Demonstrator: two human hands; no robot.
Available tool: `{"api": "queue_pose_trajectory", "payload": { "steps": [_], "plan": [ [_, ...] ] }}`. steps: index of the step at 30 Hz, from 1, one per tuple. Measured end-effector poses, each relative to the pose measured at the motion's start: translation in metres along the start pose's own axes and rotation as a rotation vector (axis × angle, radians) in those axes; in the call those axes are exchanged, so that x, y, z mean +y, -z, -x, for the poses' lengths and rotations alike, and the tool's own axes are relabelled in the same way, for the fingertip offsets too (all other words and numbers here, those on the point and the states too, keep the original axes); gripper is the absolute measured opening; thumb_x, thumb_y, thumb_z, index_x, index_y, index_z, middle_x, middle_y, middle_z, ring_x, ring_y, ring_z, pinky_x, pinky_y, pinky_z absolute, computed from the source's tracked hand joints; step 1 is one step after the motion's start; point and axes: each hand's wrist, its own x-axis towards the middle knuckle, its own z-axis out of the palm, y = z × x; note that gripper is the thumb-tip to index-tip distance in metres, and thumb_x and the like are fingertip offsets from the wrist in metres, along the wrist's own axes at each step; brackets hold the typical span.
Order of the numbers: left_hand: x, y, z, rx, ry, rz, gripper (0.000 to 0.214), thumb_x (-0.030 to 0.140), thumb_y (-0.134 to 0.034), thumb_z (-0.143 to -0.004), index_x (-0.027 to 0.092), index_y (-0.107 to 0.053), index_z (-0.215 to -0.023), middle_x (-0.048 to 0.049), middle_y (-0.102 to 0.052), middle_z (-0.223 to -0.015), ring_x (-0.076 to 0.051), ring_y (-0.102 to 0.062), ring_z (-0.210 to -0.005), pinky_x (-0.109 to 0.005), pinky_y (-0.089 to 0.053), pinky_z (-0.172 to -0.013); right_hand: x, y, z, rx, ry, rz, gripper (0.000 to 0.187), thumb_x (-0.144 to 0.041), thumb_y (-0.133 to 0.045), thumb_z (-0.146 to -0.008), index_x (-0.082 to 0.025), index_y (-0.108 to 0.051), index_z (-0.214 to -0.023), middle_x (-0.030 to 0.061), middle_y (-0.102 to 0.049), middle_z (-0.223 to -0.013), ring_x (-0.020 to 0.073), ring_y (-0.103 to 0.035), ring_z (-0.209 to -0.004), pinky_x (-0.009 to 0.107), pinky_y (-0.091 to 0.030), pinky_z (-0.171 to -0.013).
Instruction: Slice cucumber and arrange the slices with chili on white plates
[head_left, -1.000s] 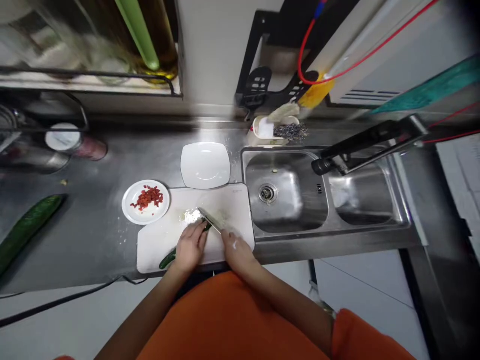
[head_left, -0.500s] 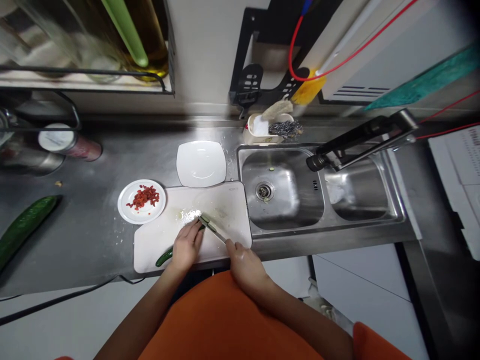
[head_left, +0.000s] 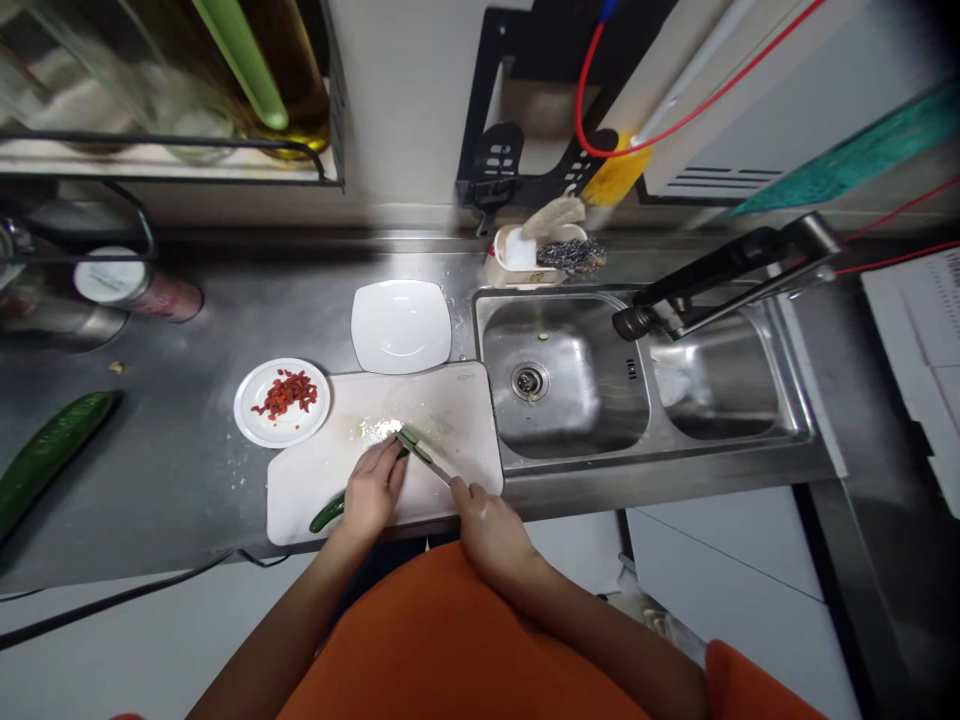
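On a white cutting board (head_left: 300,495) lies a dark green cucumber (head_left: 327,513), its middle covered by my left hand (head_left: 373,487), whose fingers are closed over it. My right hand (head_left: 491,527) is wrapped around the handle of a knife (head_left: 439,470). The blade slants up and to the left, its far part at the cucumber's end beside my left fingertips. Green cucumber slices seem to cling to the blade. A wet, shiny patch shows on the board just beyond my left hand.
A white plate with red pieces (head_left: 244,410) stands at the board's left, overlapping its corner. Behind the board sits a square white plate (head_left: 401,325). A steel sink (head_left: 600,420) with a faucet (head_left: 675,310) adjoins at right. Another cucumber (head_left: 49,450) lies far left.
Both hands, the knife and the cucumber hold almost the same positions. The camera view has shifted very slightly.
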Motion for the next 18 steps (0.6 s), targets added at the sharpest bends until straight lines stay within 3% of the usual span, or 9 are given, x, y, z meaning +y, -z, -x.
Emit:
{"api": "queue_pose_trajectory", "payload": {
  "steps": [18],
  "plan": [
    [-0.0004,0.0001,-0.0004,-0.016,0.01,-0.004,0.031,0.027,-0.046,-0.089,0.02,-0.058,-0.117,-0.0092,-0.063,-0.118,-0.023,-0.059,-0.108,-0.041,-0.047,-0.096,-0.0014,0.0081,-0.0002,-0.008,0.0,-0.01,0.037,-0.003,-0.028,-0.085,-0.016,-0.052,-0.109,0.0114,-0.063,-0.091,0.0213,-0.063,-0.082,0.027,-0.043,-0.067]
  ]
}}
